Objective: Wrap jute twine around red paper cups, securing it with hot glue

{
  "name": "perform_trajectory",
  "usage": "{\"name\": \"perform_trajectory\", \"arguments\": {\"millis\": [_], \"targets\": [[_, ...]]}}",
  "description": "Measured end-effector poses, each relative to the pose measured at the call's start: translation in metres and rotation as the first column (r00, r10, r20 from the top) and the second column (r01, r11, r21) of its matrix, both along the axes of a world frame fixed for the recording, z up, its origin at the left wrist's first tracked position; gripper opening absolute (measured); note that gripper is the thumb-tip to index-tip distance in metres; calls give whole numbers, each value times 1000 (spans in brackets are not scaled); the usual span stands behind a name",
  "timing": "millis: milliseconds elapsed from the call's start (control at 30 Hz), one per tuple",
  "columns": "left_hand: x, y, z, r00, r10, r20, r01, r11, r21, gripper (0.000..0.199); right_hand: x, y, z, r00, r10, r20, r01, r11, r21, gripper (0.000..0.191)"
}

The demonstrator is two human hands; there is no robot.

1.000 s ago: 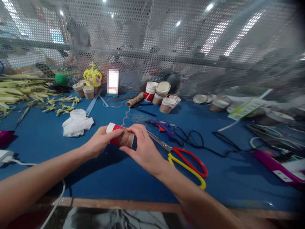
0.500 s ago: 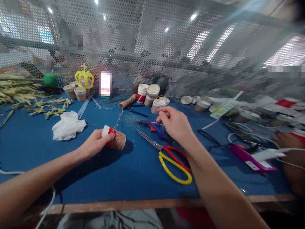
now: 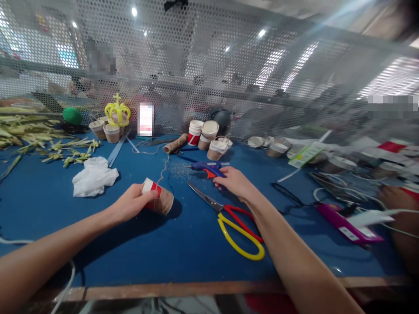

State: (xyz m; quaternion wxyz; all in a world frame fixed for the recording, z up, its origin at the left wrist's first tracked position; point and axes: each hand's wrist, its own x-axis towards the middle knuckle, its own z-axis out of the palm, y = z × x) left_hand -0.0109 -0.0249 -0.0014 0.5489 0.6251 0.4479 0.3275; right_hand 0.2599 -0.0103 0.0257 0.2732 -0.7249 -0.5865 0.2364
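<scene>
My left hand (image 3: 135, 201) is closed around a paper cup (image 3: 164, 202), red and white at one end and wound with brown twine at the other. The cup lies tilted on its side above the blue table. A strand of twine (image 3: 166, 163) runs from it toward a brown cardboard roll (image 3: 176, 144). My right hand (image 3: 233, 182) has its fingers wrapped round the handle of a blue glue gun (image 3: 206, 166) with an orange trigger; its nozzle points left. Large scissors (image 3: 240, 231) with red and yellow handles lie slightly open just below that hand.
Twine-wrapped cups (image 3: 216, 148) and a stack of paper cups (image 3: 195, 132) stand at the back. A crumpled white cloth (image 3: 94, 176), dried husks (image 3: 29, 131) and a yellow crown (image 3: 118, 113) are leftward. A purple power strip (image 3: 347, 224) with cables lies right, near another person's arm (image 3: 401, 218).
My right hand has come down from above the glue gun and closed on its handle. My left hand still holds the cup in nearly the same place.
</scene>
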Motion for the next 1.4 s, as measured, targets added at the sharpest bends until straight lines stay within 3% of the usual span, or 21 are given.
{"name": "perform_trajectory", "arguments": {"millis": [133,200,267,400,533,700,833,1067,1267,1400], "targets": [[-1,3,-1,999,-15,-29,15,1000,-6,28,-13,-15,20,968,75,-238,-63,996,57,20],[-1,4,0,999,-19,-26,18,1000,-25,28,-22,-24,27,892,121,-436,-124,992,22,21],[-1,6,1,1000,-27,-12,26,998,-56,27,-32,-33,30,843,190,-504,-208,978,21,21],[-1,8,1,1000,-21,17,23,994,-109,24,-48,-48,25,867,322,-379,-335,942,34,21],[-1,9,2,997,-52,63,59,992,-116,23,-57,-61,16,906,350,-237,-364,931,-20,18],[0,10,3,983,-119,139,137,983,-122,25,-62,-70,7,917,398,-40,-391,913,117,11],[0,10,2,990,-103,96,114,987,-115,25,-64,-70,7,891,441,112,-454,875,169,7],[0,10,5,990,-139,-8,137,983,-122,32,-66,-73,9,870,466,160,-487,862,136,8],[1,10,4,987,-153,47,158,977,-145,30,-63,-75,3,831,517,203,-547,827,133,4],[1,11,2,988,-148,44,153,978,-144,31,-63,-74,4,840,493,225,-527,840,127,4]]}}
